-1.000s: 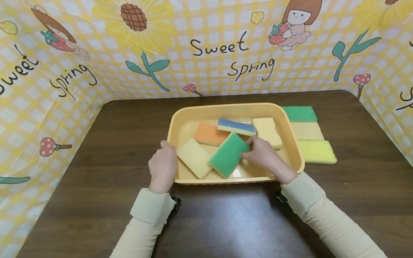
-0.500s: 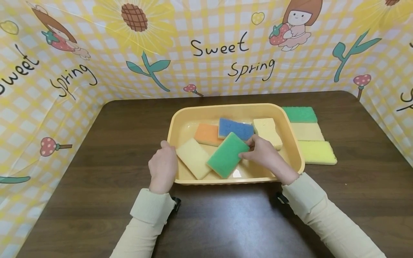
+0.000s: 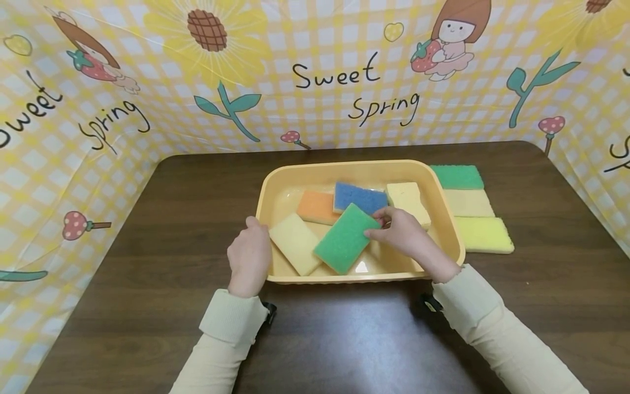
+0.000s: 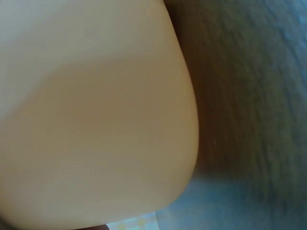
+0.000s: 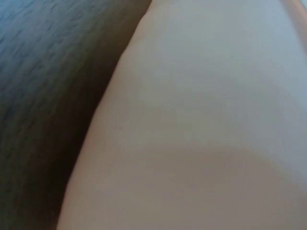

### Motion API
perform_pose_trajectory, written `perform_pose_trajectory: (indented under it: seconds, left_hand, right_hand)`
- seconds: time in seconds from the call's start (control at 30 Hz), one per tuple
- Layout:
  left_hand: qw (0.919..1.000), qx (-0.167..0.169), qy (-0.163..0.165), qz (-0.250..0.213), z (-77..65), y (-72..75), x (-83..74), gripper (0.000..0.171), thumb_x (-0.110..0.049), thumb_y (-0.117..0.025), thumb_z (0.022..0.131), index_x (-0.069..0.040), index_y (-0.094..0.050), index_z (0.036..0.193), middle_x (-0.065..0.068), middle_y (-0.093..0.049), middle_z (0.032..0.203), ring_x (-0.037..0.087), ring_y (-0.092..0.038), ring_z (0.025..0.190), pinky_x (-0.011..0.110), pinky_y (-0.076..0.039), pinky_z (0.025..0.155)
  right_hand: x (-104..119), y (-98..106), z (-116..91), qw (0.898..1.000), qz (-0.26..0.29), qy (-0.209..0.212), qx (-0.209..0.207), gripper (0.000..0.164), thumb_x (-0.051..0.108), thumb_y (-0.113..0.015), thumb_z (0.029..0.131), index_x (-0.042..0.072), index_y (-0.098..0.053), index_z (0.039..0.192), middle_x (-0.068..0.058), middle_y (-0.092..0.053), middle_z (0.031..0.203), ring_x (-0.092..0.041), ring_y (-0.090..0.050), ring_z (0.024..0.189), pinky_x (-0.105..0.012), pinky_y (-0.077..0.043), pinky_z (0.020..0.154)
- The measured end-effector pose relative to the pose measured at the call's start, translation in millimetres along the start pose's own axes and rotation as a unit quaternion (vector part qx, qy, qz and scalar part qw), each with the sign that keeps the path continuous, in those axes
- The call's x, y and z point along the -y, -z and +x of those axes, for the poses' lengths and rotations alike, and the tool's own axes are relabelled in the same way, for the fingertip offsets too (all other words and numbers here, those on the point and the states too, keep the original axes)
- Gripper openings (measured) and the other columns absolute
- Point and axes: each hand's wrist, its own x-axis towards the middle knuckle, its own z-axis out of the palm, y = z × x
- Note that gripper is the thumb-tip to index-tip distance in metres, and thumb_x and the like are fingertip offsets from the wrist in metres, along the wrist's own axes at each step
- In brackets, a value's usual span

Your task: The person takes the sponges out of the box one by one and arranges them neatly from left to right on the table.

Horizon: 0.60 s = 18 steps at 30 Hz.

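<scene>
In the head view my left hand (image 3: 249,256) grips the left rim of a pale yellow plastic tub (image 3: 339,167), its fingertips hidden behind the hand. My right hand (image 3: 406,236) reaches over the tub's front right side and pinches a green-topped sponge (image 3: 346,238) by its right edge. That sponge lies slanted, overlapping a pale yellow sponge (image 3: 297,243) on its left. Behind it are an orange sponge (image 3: 316,207) and a blue-topped sponge (image 3: 360,197), which partly covers the orange one. A cream sponge (image 3: 409,201) sits at the tub's right end. Bare skin fills most of both wrist views.
Outside the tub's right wall, three sponges lie in a row on the dark wooden table (image 3: 197,219): green (image 3: 458,177), beige (image 3: 468,203) and bright yellow (image 3: 484,235). A yellow checked cloth (image 3: 334,33) with printed flowers stands round the back and sides.
The blue-topped sponge has tipped from its edge to lie with its blue face up. The green sponge has shifted slightly left. Both hands stay almost where they were.
</scene>
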Motion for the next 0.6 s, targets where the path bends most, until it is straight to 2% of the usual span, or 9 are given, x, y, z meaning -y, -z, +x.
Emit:
perform_pose_trajectory:
  seconds: [0.17, 0.4, 0.6]
  left_hand:
    - [1.0000, -0.003, -0.001, -0.006, -0.2, 0.1, 0.0, 0.028, -0.021, -0.041, 0.102, 0.005, -0.047, 0.094, 0.027, -0.065, 0.077, 0.041, -0.067, 0.070, 0.051, -0.051, 0.057]
    - [0.9999, -0.009, -0.002, -0.007, -1.3, 0.7, 0.3, 0.027, -0.020, -0.040, 0.102, 0.004, -0.047, 0.094, 0.027, -0.064, 0.075, 0.041, -0.066, 0.068, 0.051, -0.051, 0.056]
    - [1.0000, -0.006, -0.001, -0.006, -1.0, 0.1, 0.3, 0.027, -0.020, -0.040, 0.102, 0.004, -0.047, 0.094, 0.026, -0.065, 0.076, 0.040, -0.066, 0.068, 0.050, -0.051, 0.056]
  right_hand:
    - [3.0, 3.4, -3.6, 1.000, -0.014, 0.017, 0.008, 0.047, 0.023, -0.066, 0.088, -0.006, -0.057, 0.125, -0.021, -0.063, 0.112, -0.031, -0.059, 0.103, -0.040, -0.049, 0.085]
    - [2.3, 9.3, -8.4, 0.999, -0.014, 0.032, 0.003, 0.040, 0.024, -0.063, 0.089, -0.004, -0.062, 0.117, -0.019, -0.066, 0.109, -0.031, -0.060, 0.103, -0.042, -0.048, 0.089]
    - [0.6, 12.2, -12.4, 0.999, -0.004, 0.047, 0.011, 0.029, 0.019, -0.064, 0.087, -0.003, -0.065, 0.106, -0.015, -0.067, 0.099, -0.027, -0.062, 0.095, -0.035, -0.049, 0.082]
